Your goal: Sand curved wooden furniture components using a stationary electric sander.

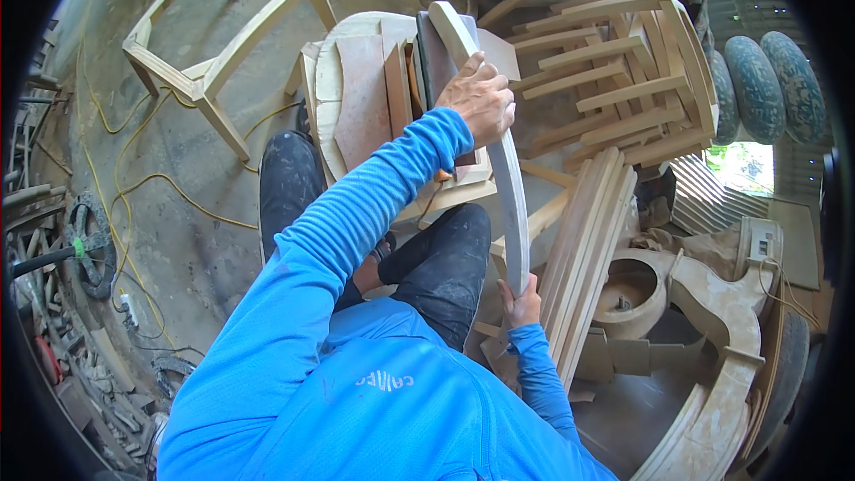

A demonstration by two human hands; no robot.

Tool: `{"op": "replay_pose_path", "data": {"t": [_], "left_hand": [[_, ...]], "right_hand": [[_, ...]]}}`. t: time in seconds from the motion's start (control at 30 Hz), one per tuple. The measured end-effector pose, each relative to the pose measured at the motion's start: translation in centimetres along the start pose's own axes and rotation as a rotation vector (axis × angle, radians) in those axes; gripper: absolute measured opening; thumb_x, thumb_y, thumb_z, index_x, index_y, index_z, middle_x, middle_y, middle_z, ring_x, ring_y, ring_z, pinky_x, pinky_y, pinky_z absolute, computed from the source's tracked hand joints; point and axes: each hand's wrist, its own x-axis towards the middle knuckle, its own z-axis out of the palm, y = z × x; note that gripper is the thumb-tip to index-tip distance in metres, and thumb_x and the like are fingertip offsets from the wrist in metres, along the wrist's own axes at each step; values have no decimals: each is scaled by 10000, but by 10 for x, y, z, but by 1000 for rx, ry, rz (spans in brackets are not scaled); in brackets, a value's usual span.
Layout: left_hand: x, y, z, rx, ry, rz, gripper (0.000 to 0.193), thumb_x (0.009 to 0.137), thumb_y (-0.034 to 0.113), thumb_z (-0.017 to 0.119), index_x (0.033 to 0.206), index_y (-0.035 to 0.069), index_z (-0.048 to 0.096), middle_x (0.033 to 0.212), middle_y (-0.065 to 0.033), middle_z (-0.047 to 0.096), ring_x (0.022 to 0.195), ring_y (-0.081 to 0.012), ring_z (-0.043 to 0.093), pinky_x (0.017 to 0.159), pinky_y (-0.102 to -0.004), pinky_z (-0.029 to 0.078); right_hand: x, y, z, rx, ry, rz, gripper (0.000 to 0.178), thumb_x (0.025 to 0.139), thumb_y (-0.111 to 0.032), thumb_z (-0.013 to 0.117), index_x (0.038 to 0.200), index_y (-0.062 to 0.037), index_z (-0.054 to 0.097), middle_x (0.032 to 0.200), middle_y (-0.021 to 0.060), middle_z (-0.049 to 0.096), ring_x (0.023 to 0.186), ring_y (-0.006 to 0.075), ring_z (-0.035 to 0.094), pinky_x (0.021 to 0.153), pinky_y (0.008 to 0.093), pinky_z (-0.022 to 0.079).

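A long, curved wooden piece (510,183) slants across the middle of the view, its rounded upper end over a low work stand. My left hand (481,100) is closed over its upper part, with the fingers wrapped round the far side. Around the lower end, my right hand (521,303) is closed, the thumb along one face. Whether anything thin lies under the left palm is hidden. Just left of the piece is the work stand (356,93), topped with flat boards and a dark pad (434,58).
A bare wooden frame with legs (200,85) stands at far left, near a yellow cord (125,187). Stacked chair-like frames (614,80) rise at right. Long wooden strips (579,249) lean beside my right hand, near a dusty machine housing (712,303). Scrap wood lines the left edge.
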Motion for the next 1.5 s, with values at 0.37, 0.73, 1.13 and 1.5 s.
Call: {"op": "replay_pose_path", "data": {"t": [0.37, 0.73, 1.13, 1.5], "left_hand": [[72, -118, 9, 196, -97, 10, 537, 1053, 338, 393, 1491, 54, 521, 1536, -131, 514, 1454, -270, 429, 1267, -477, 186], [57, -90, 4, 293, -149, -67, 559, 1047, 351, 374, 1487, 32, 508, 1564, -182, 475, 1503, -327, 364, 1263, -480, 215], [8, 2, -1, 11, -41, -383, 806, 874, 412, 565, 1548, 4, 393, 1677, -253, 196, 1593, -369, 76, 1278, -544, 61], [155, -210, 14, 148, -243, -517, 727, 968, 477, 470, 1595, 124, 370, 1711, -134, 206, 1594, -286, 136, 1279, -519, 136]], "right_hand": [[90, -97, 12, 8, 8, -48, 490, 938, -375, 736, 1258, -116, 472, 871, 276, 697, 806, 520, 670, 662, 576, 535], [-91, 71, 18, 296, -182, 74, 480, 939, -220, 738, 1317, -55, 494, 1094, 235, 689, 1050, 447, 695, 855, 463, 560], [-55, -3, -4, 275, -181, 129, 464, 944, -241, 739, 1287, -70, 479, 1022, 281, 690, 967, 505, 683, 788, 510, 556], [127, -155, 22, 228, -29, -107, 463, 962, -287, 686, 1312, -110, 440, 907, 291, 700, 851, 534, 668, 708, 596, 523]]}}
